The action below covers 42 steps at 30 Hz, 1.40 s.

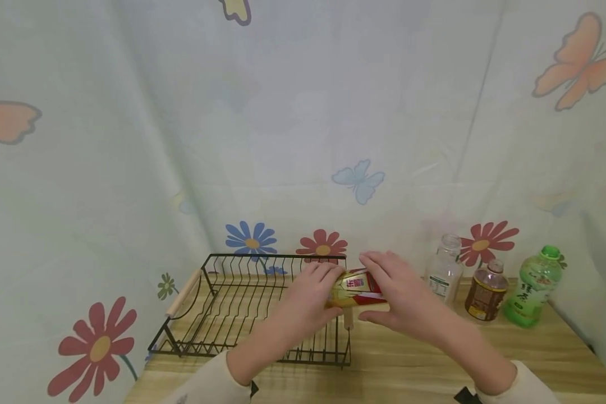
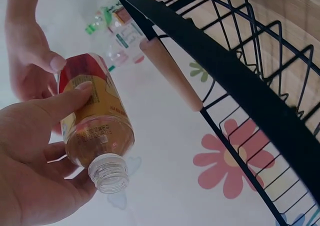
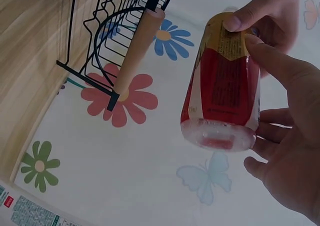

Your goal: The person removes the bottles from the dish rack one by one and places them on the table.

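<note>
A clear plastic bottle (image 1: 356, 287) with a red and yellow label is held up sideways between both hands, at the right end of the black wire dish rack (image 1: 278, 255). Its threaded neck (image 2: 110, 175) shows bare, without a cap. My left hand (image 1: 310, 294) grips the bottle at its shoulder end, the thumb lying on the label. At the base end, my right hand (image 1: 409, 294) holds the bottle between thumb and fingers. The red part of the label (image 3: 227, 91) and the base face the right wrist camera.
Behind my right hand stand a clear bottle (image 1: 443, 269), a brown-labelled bottle (image 1: 486, 292) and a green bottle (image 1: 532, 286) on the wooden table (image 1: 409, 365). The rack has wooden handles (image 1: 184, 293) at its ends. A flowered curtain (image 1: 283, 140) hangs behind.
</note>
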Each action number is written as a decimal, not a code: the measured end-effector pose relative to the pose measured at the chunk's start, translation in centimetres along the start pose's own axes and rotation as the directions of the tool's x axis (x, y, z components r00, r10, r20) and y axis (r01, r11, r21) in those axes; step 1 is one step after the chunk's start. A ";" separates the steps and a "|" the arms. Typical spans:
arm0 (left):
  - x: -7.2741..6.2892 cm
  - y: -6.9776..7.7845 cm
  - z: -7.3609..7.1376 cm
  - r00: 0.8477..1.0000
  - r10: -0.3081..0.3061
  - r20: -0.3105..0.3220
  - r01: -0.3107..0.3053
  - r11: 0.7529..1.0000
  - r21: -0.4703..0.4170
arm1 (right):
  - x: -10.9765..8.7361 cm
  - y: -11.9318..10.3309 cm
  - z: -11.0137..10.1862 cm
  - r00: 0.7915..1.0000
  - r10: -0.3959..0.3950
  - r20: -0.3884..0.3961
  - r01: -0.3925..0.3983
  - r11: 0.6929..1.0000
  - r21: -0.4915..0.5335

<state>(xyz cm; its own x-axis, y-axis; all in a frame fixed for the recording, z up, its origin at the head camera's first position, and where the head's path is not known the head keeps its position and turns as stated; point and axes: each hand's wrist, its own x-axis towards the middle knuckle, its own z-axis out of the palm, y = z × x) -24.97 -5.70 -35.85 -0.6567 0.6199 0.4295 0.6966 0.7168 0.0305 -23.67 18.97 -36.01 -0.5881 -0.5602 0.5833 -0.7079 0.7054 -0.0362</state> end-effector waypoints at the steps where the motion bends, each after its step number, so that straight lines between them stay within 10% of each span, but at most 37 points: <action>1: 0.0 0.2 0.1 1.000 0.008 0.005 -0.008 1.000 0.002 | -0.1 -0.1 0.1 1.000 0.004 0.011 -0.004 1.000 0.003; 28: 0.0 1.4 1.1 0.999 0.041 0.033 -0.043 0.998 0.045 | -0.4 -0.5 1.6 0.998 -0.015 0.059 0.020 0.996 -0.089; 42: -1.1 0.0 -2.4 0.994 -0.080 0.070 0.079 0.997 0.019 | 0.0 1.0 -0.4 0.999 -0.046 0.021 0.046 0.998 -0.034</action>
<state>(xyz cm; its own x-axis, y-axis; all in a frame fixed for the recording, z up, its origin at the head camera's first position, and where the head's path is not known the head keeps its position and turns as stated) -23.53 -7.10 -34.16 -0.7290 0.5816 0.3610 0.6370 0.7694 0.0469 -24.27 19.83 -35.73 -0.5634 -0.6010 0.5669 -0.7206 0.6931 0.0186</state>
